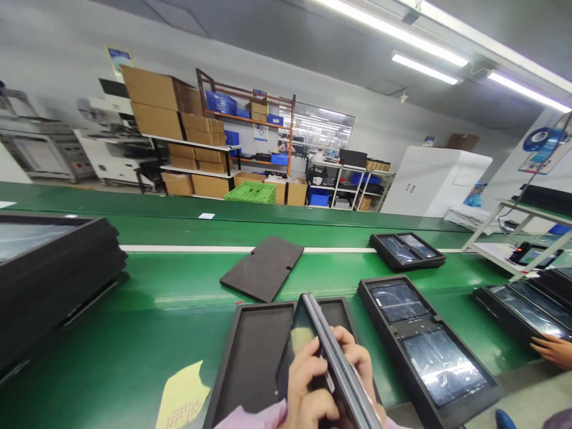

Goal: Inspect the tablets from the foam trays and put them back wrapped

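Two slim, glossy, tablet-like panels with grey edges stand nearly on edge, face to face, between my hands. My left hand presses its fingers against the dark glass on the left side. Around the right side, my right hand grips the same pair, its palm partly hidden. Beneath them lies a black foam tray with a bare recess on the left; the panels and hands cover much of its right part. Beside it on the right, another foam tray holds two film-covered panels.
A flat black foam sheet lies beyond the tray on the green belt. Stacked foam trays stand at left, more filled trays at right. A torn yellow paper lies near. Another person's hand touches trays far right.
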The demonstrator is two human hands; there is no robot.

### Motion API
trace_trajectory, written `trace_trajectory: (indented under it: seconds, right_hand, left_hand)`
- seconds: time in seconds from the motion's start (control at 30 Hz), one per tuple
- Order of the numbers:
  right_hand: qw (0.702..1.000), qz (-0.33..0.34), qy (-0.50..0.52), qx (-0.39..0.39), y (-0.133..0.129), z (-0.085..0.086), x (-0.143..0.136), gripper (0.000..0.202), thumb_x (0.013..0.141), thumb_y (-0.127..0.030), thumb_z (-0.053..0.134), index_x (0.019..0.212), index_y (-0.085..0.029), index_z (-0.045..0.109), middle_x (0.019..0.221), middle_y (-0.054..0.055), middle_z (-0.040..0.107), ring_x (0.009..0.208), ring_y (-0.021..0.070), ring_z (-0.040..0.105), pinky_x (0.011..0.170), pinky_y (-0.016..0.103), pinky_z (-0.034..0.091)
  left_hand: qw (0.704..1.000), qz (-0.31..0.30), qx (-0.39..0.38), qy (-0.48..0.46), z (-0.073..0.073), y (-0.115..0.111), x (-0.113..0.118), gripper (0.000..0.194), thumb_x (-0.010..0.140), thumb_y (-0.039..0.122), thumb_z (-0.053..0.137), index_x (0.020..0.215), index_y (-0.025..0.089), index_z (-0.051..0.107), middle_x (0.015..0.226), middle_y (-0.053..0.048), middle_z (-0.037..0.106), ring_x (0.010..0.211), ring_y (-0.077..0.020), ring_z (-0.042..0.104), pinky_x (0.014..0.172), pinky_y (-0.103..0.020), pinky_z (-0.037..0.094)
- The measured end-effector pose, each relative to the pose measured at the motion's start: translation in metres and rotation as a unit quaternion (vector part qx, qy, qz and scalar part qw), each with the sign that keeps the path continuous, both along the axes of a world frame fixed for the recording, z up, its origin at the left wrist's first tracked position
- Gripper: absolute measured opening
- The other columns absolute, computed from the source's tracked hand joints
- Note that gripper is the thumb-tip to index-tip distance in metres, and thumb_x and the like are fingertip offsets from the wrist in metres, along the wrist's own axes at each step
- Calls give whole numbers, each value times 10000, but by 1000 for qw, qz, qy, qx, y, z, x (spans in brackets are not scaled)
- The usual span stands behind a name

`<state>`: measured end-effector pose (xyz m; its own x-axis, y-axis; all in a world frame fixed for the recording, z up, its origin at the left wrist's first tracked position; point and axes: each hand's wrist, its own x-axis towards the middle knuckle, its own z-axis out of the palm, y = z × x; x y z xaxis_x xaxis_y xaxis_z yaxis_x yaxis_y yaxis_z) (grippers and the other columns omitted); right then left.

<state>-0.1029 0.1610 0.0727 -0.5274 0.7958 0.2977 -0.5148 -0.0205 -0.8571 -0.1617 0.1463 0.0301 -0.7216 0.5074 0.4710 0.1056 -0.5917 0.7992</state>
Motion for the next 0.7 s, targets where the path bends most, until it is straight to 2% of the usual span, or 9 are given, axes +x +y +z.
trace_trajectory:
  seconds: [0.1, 0.17, 0.23, 0.33, 0.43, 0.5, 0.6, 0.63, 0.7]
  right_hand:
    - [998, 25, -19, -45, -1, -2, -1, 257, 784, -444, 630, 975, -272, 638, 1250, 55, 544, 1150, 242, 515, 915, 358, 460]
    - [993, 74, -56, -77, -1, -1, 1, 379, 765, -431, 656, 1097, -250, 620, 1273, 86, 542, 1160, 243, 521, 903, 334, 468]
    - [991, 82, -79, -66, -1, 0, 5, 528, 705, -360, 728, 1198, -252, 572, 1304, 95, 529, 1176, 247, 516, 905, 324, 473]
    - [997, -6, -79, 8, 4, 0, 12, 606, 656, -253, 763, 1227, -263, 559, 1319, 85, 522, 1200, 245, 498, 984, 335, 429]
    - [996, -70, -42, 34, 9, -2, 19, 500, 705, -307, 731, 1184, -259, 597, 1264, 91, 570, 1168, 251, 529, 1005, 368, 418]
    - [995, -90, 2, 32, 10, -4, 22, 492, 708, -357, 735, 1174, -270, 602, 1252, 95, 578, 1161, 258, 534, 990, 375, 433]
    - [994, -92, 51, 36, 10, -6, 24, 492, 707, -372, 743, 1169, -281, 601, 1235, 95, 590, 1144, 248, 548, 969, 354, 451]
    - [994, -85, 60, 42, 11, -6, 24, 502, 705, -366, 747, 1176, -277, 596, 1226, 98, 595, 1134, 243, 557, 957, 344, 461]
    - [994, -71, 72, 51, 13, -3, 23, 534, 700, -346, 755, 1197, -266, 577, 1210, 106, 603, 1115, 237, 571, 932, 333, 478]
  left_hand:
    - [992, 73, -29, 94, -4, -21, -13, 178, 824, 422, 510, 886, 263, 563, 1234, -94, 487, 1224, -320, 436, 851, -456, 485]
    - [982, 106, -24, 156, -4, -31, -17, 160, 838, 365, 497, 740, 239, 499, 1198, -76, 472, 1281, -306, 357, 910, -447, 450]
    - [966, 112, -27, 231, -1, -33, -20, 155, 865, 271, 449, 716, 229, 456, 1156, -66, 469, 1301, -278, 328, 934, -429, 437]
    - [945, 49, -38, 321, 6, -25, -30, 117, 847, 162, 437, 923, 233, 491, 1248, -98, 437, 1299, -264, 351, 934, -409, 452]
    - [937, 91, -83, 328, 14, -15, -56, 460, 785, 219, 546, 1218, 201, 391, 1401, -180, 310, 1319, -319, 317, 995, -490, 385]
    - [938, 114, -184, 271, 19, -12, -79, 663, 692, 309, 634, 1274, 144, 363, 1350, -218, 392, 1282, -370, 355, 1001, -552, 344]
    - [923, -32, -334, 186, 26, -15, -109, 619, 610, 400, 641, 1142, 109, 519, 1078, -172, 637, 1060, -370, 560, 921, -527, 426]
    - [918, -82, -352, 165, 29, -18, -115, 558, 610, 418, 629, 1079, 122, 564, 1017, -147, 670, 1000, -349, 594, 897, -493, 452]
    - [918, -125, -353, 131, 34, -25, -120, 487, 615, 445, 620, 999, 145, 606, 981, -113, 695, 971, -317, 612, 869, -423, 480]
